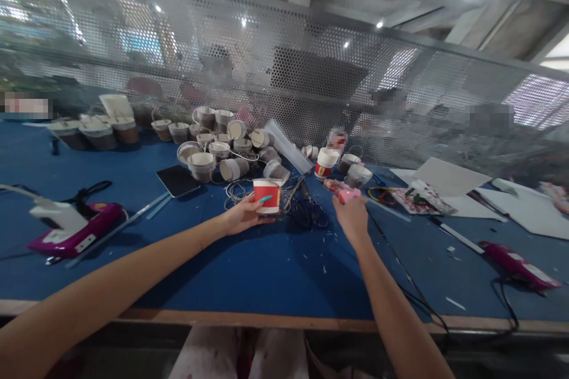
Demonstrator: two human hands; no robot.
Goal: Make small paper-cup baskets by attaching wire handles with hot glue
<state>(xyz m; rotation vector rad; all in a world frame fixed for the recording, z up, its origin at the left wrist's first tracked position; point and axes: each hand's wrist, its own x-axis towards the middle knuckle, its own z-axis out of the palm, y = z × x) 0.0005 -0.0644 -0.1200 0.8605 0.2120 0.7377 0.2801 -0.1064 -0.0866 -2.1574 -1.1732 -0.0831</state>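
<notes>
A red and white paper cup [267, 196] stands upright in my left hand [244, 216], whose fingers are wrapped round its side, a turquoise nail lying across the red band. My right hand [352, 216] is closed on a pink glue gun [348, 194], mostly hidden beyond the fingers. Between both hands lie dark-handled scissors [306, 211]. Thin cords [237, 191] are tangled just behind the held cup. Another red and white cup [328, 163] stands beyond my right hand.
Small grey pots [202, 166] with loop handles are heaped at the back left. A phone [178, 181] and purple power strip [80, 228] lie left. Papers [448, 177] and another purple power strip [520, 265] lie right. A perforated metal screen [249, 65] rises behind the blue table.
</notes>
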